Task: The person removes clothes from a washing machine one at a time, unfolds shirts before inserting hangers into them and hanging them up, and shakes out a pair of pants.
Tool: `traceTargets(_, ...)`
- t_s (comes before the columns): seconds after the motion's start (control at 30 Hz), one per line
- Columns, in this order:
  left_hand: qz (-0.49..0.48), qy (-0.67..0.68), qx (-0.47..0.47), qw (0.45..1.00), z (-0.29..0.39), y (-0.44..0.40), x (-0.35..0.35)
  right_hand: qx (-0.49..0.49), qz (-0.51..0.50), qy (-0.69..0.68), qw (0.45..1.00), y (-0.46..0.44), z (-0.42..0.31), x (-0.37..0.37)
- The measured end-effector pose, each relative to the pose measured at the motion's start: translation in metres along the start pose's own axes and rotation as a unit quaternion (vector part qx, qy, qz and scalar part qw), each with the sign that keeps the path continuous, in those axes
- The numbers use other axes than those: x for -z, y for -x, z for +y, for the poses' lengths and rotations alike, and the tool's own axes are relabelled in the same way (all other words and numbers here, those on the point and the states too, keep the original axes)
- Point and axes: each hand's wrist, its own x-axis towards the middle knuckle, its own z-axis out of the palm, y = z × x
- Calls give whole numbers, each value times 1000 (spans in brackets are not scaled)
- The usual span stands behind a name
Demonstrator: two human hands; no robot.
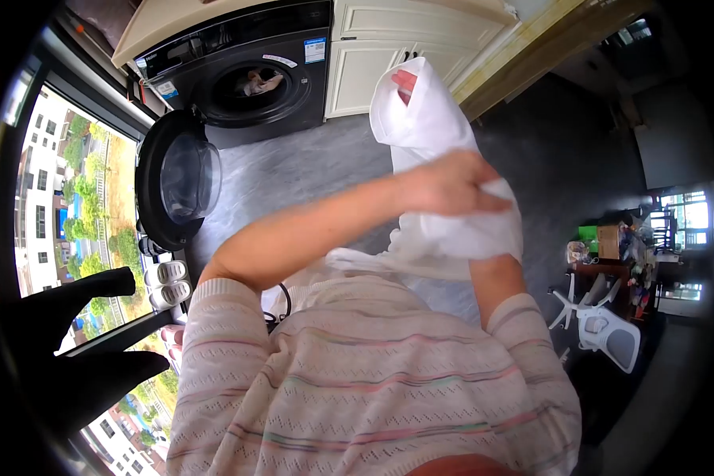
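Observation:
A white garment [428, 119] is drawn over my right forearm like a sleeve, and its loose part hangs toward my waist. Inside its far opening the fingertips of my right hand [404, 86] show; the rest of that hand is hidden by the cloth. My left hand [456, 184] reaches across and is closed on the white fabric near the right forearm, slightly blurred.
A black washing machine [313, 87] stands at the back with its round door [190, 178] swung open and cloth [260, 82] in the drum. White cabinets [365, 75] adjoin it. White slippers [168, 284] lie at left; a white chair [608, 337] stands at right.

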Motion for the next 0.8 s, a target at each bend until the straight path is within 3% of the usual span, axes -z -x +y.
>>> traceTargets(0.07,97,32,37,994,-37,-12,44,-14,10,-32,999,10,0,-5)
traceTargets(0.13,231,-70,63,968,-67,-23,93,-58,42,-123,990,44,2,-10)
traceTargets(0.17,283,3,98,954,-77,-21,120,-69,54,-143,986,64,3,-10)
traceTargets(0.2,310,-34,86,946,-90,-14,150,-80,65,-158,982,79,1,-6)
traceTargets(0.33,416,76,132,897,-115,23,213,-119,123,-161,972,150,-14,35)
traceTargets(0.43,419,62,138,895,-99,27,222,-156,245,-102,952,207,-38,106)
traceTargets(0.5,393,149,124,899,-83,26,223,-236,359,-6,903,240,-60,180)
traceTargets(0.6,405,177,94,892,-48,4,183,-170,453,50,874,253,-72,222)
traceTargets(0.73,274,211,16,938,-17,-14,173,-83,529,103,838,233,-94,223)
traceTargets(0.8,319,244,-3,916,24,-4,165,-59,556,206,803,222,-129,207)
